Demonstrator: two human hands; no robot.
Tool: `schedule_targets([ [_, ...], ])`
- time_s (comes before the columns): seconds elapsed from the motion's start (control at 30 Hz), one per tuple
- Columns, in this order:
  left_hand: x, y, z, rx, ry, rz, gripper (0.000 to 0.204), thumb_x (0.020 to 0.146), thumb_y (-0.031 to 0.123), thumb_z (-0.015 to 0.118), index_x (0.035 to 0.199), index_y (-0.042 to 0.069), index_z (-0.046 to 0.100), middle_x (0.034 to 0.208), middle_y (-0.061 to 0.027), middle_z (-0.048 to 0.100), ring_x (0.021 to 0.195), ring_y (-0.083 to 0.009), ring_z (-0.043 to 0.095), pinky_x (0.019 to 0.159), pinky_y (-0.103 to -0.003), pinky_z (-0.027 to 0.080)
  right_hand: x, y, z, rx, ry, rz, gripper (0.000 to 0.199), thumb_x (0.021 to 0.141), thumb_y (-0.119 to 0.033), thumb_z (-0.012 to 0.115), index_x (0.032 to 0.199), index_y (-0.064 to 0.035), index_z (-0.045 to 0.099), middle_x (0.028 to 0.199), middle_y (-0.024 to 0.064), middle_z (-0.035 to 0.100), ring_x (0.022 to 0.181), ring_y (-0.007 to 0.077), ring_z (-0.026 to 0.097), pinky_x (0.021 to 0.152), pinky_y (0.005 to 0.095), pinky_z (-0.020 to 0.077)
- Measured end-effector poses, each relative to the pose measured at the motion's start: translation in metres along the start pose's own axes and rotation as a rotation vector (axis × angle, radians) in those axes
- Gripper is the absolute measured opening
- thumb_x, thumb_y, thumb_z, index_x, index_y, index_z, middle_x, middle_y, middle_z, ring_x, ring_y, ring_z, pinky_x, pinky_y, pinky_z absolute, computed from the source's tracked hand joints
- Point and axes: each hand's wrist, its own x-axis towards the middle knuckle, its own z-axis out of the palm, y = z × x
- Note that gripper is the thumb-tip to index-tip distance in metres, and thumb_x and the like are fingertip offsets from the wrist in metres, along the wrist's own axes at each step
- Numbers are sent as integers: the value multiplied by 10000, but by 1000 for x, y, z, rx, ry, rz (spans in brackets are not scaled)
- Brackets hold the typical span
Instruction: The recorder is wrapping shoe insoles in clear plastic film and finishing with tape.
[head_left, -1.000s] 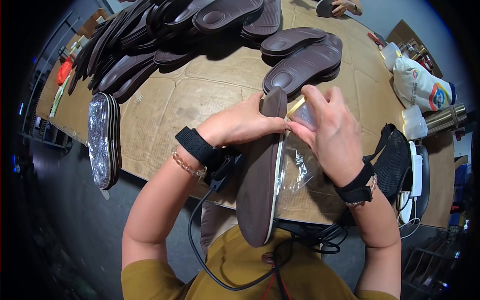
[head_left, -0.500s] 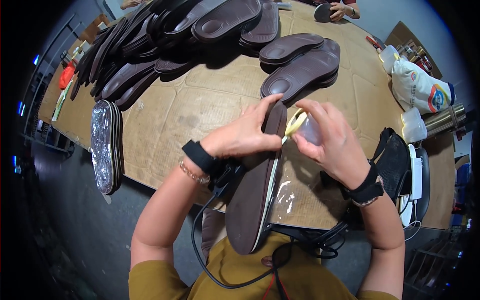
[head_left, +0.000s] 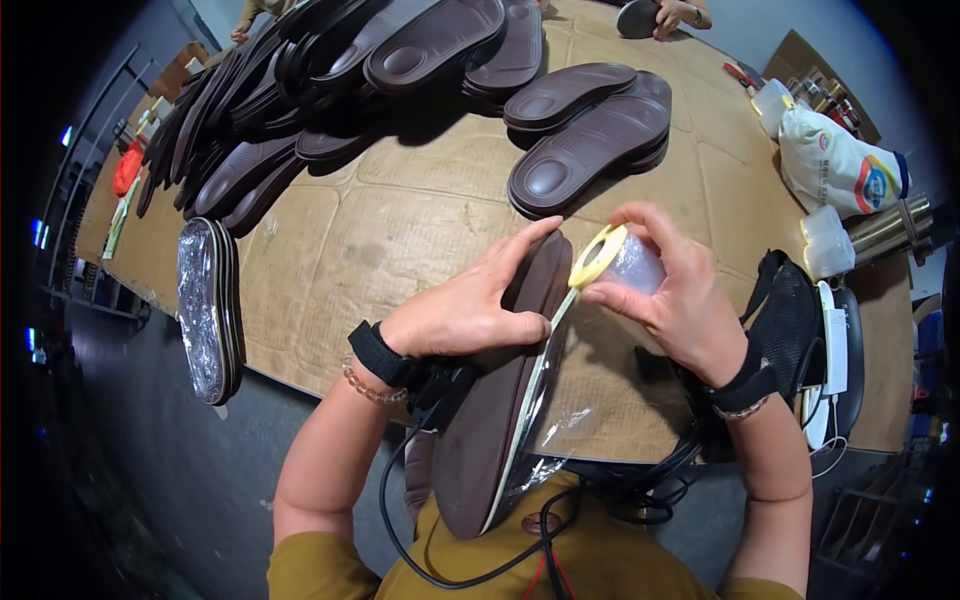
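A dark brown shoe sole (head_left: 478, 440) stands tilted on its edge in front of me, its lower end against my clothing. My left hand (head_left: 465, 300) grips its upper part, fingers over the far end and thumb on the right-hand edge. My right hand (head_left: 685, 300) is closed round a roll of clear film (head_left: 636, 266) with a yellow rim. From the roll a pale strip (head_left: 563, 312) runs onto the sole's edge and along its side. Clear film (head_left: 540, 470) hangs crinkled from that edge. My right fingertips are just right of the sole.
Brown soles (head_left: 400, 60) pile up at the far left, and a smaller stack (head_left: 590, 150) lies ahead. A film-covered sole stack (head_left: 205, 310) sits at the left table edge. A white bag (head_left: 835, 165), metal cylinder (head_left: 890, 235) and black mesh bag (head_left: 785, 320) stand right. Another person's hand (head_left: 672, 15) holds a dark piece.
The roll and my right hand have turned, showing more of the yellow rim. My left hand and the sole have shifted slightly down and left; more film hangs loose.
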Motion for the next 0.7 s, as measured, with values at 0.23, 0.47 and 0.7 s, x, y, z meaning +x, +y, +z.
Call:
schedule_targets([
  [0.23,-1,1,1,43,15,17,1080,790,202,737,1697,74,165,1610,-254,395,1480,-327,417,1241,-414,322,3,8,19,-340,249,-171,686,770,-389,901,1323,-109,606,1116,160,685,987,401,706,822,468,580],
  [0.47,-1,0,0,-23,6,-21,1074,796,201,732,1697,75,162,1583,-248,419,1458,-325,434,1232,-414,331,2,1,22,-412,224,-137,698,758,-296,925,1334,-82,595,1155,164,684,1019,397,696,850,461,570],
  [0.7,0,-4,0,-22,15,13,1084,794,201,735,1697,58,152,1602,-260,395,1484,-330,410,1246,-418,313,2,-4,25,-469,254,-134,697,758,-323,917,1331,-96,592,1140,151,674,993,392,694,829,460,570],
])
